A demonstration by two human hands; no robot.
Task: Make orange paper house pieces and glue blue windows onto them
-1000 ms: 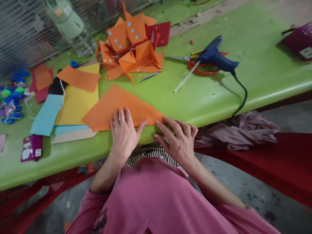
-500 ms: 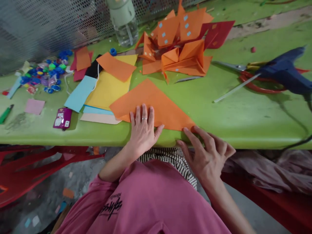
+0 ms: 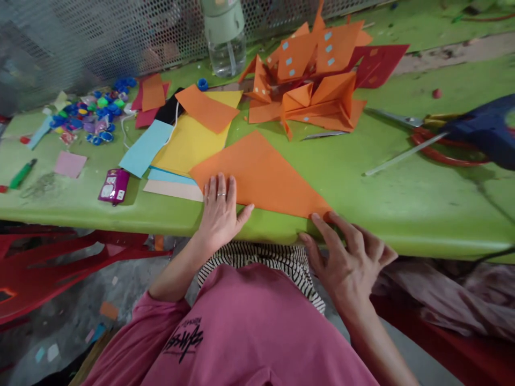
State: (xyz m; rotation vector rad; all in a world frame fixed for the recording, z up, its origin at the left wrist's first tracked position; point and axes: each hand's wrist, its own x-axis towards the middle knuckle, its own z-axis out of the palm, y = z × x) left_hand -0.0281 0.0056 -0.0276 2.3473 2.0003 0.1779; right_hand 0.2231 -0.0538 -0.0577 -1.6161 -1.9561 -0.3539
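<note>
A folded orange paper sheet, roughly a triangle, lies flat on the green table with its long edge toward me. My left hand, a ring on one finger, rests with outstretched fingers on the sheet's left part. At the sheet's right corner, the fingertips of my right hand touch the paper; its fingers are apart and slightly bent. Neither hand grips anything. Beyond the sheet stands an orange and red folded-paper construction with small pale blue squares stuck on it.
Scissors and a blue glue gun lie at right. Left are yellow paper, a light blue piece, a purple box-like item, a green cutter and small colourful trinkets. A water bottle stands behind.
My left hand has slid left along the folded sheet's near edge. My right fingertips stay at the right corner. The whole view has shifted slightly.
</note>
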